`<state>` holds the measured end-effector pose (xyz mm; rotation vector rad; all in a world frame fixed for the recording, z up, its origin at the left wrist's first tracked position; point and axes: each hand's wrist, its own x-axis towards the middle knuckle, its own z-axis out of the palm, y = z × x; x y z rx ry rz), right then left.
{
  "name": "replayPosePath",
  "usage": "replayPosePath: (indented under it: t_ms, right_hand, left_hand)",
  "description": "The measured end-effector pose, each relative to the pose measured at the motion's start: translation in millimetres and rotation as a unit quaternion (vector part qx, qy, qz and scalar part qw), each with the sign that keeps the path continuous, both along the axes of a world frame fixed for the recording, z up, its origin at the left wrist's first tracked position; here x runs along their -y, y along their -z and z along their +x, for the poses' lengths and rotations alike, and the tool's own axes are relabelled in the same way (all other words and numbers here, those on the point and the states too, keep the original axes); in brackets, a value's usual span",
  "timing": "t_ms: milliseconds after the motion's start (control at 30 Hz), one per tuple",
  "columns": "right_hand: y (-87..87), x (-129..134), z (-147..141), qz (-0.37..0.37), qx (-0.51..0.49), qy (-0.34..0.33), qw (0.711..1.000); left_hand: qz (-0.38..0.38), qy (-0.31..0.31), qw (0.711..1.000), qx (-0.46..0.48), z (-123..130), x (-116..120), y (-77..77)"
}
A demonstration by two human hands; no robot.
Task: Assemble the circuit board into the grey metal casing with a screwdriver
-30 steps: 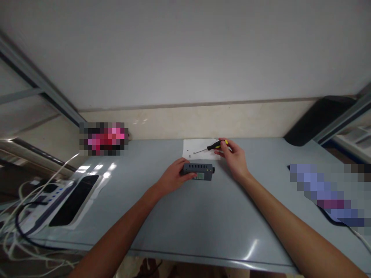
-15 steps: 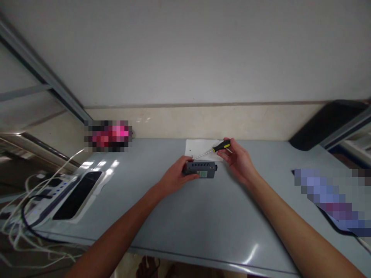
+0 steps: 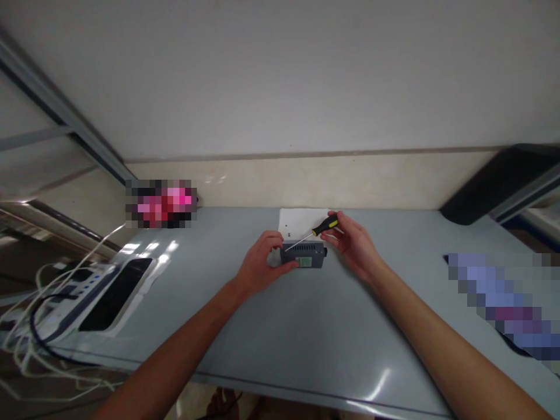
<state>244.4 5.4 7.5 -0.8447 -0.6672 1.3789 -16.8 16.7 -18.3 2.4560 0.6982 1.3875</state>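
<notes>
A small dark grey metal box (image 3: 314, 261) with a row of vent slots and a pale green label stands on the table near the middle. My left hand (image 3: 260, 262) grips its left end, thumb along the front and the other fingers curled around behind. In my right hand (image 3: 354, 245) is a black and yellow screwdriver (image 3: 326, 225), held by its handle. Its thin shaft slants down to the left, and the tip meets the upper left of the box. Behind the box lies a white sheet of paper (image 3: 301, 221) carrying several tiny dark pieces, perhaps screws.
On the left of the grey table (image 3: 306, 332) are a phone (image 3: 116, 294), a power strip (image 3: 83, 297) and tangled cables (image 3: 26, 350). A blurred pink item (image 3: 161, 204) stands at the back left. A black object (image 3: 485, 192) leans at the back right, above a blurred bluish item (image 3: 503, 303).
The screwdriver has moved left and down, its tip passing from behind the box's top edge onto its left part. My left fingers have shifted left and loosened slightly around the box's end.
</notes>
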Motion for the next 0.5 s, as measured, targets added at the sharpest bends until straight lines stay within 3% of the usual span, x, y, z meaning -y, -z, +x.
replayPosePath:
  t_ms: [500]
  right_hand:
    - [-3.5,0.4,-0.2,-0.024,-0.016,-0.001,1.000]
  left_hand:
    - [0.052,-0.023,0.998,0.005,1.7,2.1,-2.3]
